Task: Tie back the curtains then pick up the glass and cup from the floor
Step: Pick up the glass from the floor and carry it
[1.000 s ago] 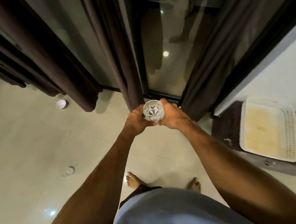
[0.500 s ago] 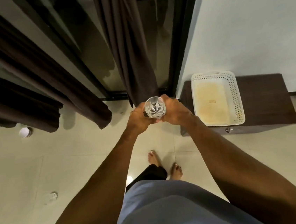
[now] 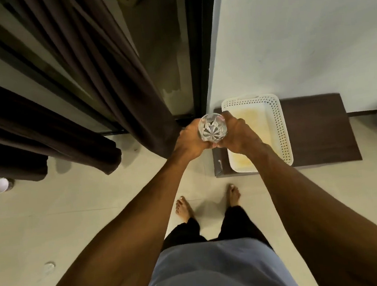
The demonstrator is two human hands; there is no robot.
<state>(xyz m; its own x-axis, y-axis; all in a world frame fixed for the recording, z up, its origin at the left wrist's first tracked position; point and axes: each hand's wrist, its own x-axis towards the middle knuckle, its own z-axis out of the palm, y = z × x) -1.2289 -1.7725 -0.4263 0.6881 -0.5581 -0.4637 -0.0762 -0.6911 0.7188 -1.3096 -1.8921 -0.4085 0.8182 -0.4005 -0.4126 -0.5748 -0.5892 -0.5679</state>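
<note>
A clear cut-glass tumbler (image 3: 211,127) is held upright between both hands in front of me. My left hand (image 3: 188,140) grips its left side and my right hand (image 3: 235,133) grips its right side, fingers curled round it. The glass hovers over the left edge of a white perforated tray (image 3: 279,128). A white cup (image 3: 1,185) stands on the floor far left, under the curtain hem. Dark brown curtains (image 3: 111,81) hang before the glass door. Another small clear object (image 3: 48,266) lies on the floor at lower left.
The tray rests on a low dark wooden cabinet (image 3: 316,129) against the white wall (image 3: 299,33). A black door frame (image 3: 198,48) stands beside the wall. My bare feet (image 3: 185,207) are on the pale tiled floor (image 3: 74,213).
The view has swung right and I have stepped toward the cabinet. The glass, still held in both hands, now sits over the tray's left edge; the cup has slid to the far left.
</note>
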